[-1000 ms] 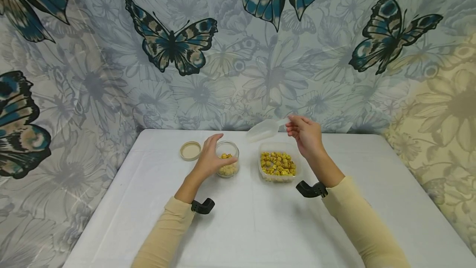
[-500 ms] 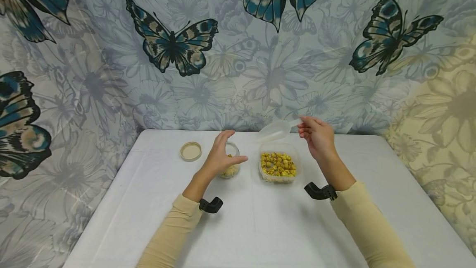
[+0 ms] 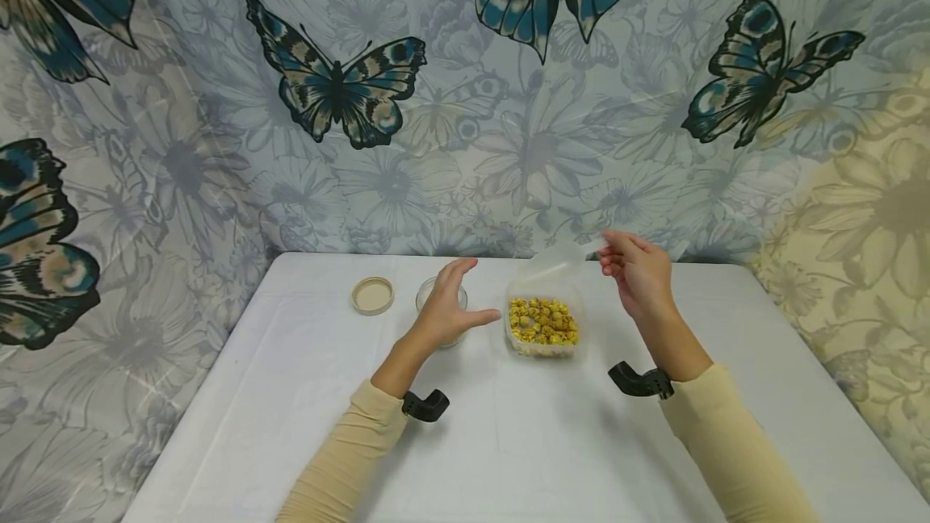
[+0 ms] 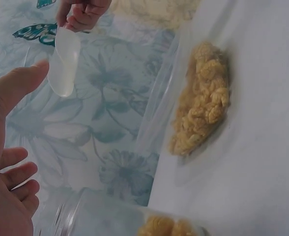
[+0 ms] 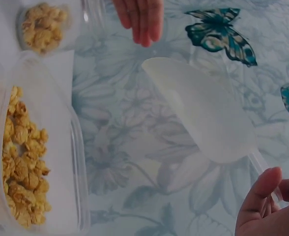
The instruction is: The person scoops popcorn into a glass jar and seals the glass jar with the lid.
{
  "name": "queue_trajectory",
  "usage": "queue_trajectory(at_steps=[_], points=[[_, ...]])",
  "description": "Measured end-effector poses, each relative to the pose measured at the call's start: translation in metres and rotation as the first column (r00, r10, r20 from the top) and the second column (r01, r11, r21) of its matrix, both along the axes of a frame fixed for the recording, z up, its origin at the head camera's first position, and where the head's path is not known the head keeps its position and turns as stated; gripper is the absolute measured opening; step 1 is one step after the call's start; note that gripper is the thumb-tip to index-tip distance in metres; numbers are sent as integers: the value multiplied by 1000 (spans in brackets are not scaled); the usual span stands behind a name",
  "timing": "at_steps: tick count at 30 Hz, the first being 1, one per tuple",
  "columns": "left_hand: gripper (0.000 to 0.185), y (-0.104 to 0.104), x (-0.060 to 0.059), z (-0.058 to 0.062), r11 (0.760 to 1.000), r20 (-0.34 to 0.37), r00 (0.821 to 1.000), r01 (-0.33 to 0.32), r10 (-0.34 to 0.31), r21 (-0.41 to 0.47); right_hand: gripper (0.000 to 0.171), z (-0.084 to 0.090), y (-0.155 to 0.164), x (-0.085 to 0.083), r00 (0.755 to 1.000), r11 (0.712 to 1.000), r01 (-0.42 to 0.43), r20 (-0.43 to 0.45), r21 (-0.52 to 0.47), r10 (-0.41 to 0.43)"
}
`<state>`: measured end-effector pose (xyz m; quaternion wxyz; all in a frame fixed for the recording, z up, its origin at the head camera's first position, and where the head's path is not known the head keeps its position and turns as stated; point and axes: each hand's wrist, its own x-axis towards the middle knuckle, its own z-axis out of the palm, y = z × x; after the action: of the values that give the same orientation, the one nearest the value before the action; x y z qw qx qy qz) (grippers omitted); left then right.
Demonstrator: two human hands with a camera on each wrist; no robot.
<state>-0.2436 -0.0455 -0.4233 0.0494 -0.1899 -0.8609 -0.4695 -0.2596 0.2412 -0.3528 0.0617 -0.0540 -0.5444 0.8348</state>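
Note:
My right hand (image 3: 639, 274) pinches the handle of a translucent white scoop (image 5: 203, 113), held in the air above the back of the plastic tub. No popcorn shows in the scoop. The clear tub (image 3: 541, 352) holds yellow popcorn (image 3: 543, 321). My left hand (image 3: 445, 311) hovers with thumb and fingers spread apart, holding nothing. It is in front of a glass jar (image 3: 422, 297) in the head view and hides much of it. In the right wrist view, popcorn (image 5: 43, 27) lies inside the jar.
A round gold-rimmed lid (image 3: 373, 295) lies on the white-covered table (image 3: 494, 442), left of the jar. Behind the table's back edge hangs a butterfly-patterned cloth (image 3: 538, 144). Each wrist wears a black camera mount (image 3: 427, 406).
Both hands have moved to the right. The scoop has shifted right with my right hand, from between jar and tub to above the tub. My left hand now covers more of the jar.

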Motion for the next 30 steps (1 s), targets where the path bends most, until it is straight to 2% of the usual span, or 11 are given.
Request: queue_trajectory(at_steps=[7, 11, 20, 30], points=[[89, 9, 5, 0, 1000, 9, 1000, 23, -23, -10, 9, -4, 8, 3, 1000, 1000, 20, -20, 8, -20], [87, 13, 7, -2, 998, 14, 998, 55, -55, 9, 10, -6, 12, 5, 998, 999, 54, -25, -1, -54], [87, 24, 12, -7, 996, 11, 996, 89, -89, -15, 13, -12, 18, 7, 995, 994, 100, -18, 33, -99], [88, 34, 15, -18, 991, 89, 987, 134, -132, -20, 18, -20, 23, 6, 990, 988, 141, 5, 54, -142]])
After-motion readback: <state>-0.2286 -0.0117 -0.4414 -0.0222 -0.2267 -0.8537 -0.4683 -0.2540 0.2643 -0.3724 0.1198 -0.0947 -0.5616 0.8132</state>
